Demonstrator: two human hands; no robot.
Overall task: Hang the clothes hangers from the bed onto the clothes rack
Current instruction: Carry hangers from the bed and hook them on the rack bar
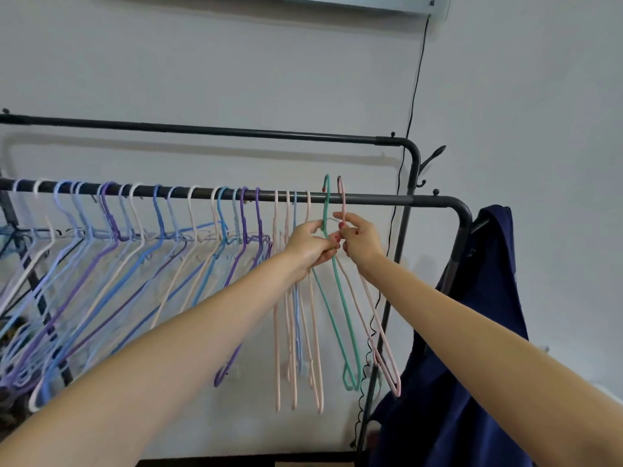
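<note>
Both hands are up by the front rail point(371, 199): the left hand point(312, 244) pinches the green hanger point(340, 298), the right hand point(359, 239) pinches the pink hanger point(367, 308). Their hooks poke above the rail; next, drop them over it

Plain pale grey wall point(202, 62) across the whole frame, evenly lit, soft shadows of bars on it at mid-left. White appliance casing point(354, 1) along the top edge, right of centre. Thin black cable point(416, 82) running down from its right end, coiled lower down. Dark blue cloth point(472, 332) draped at lower right
</note>
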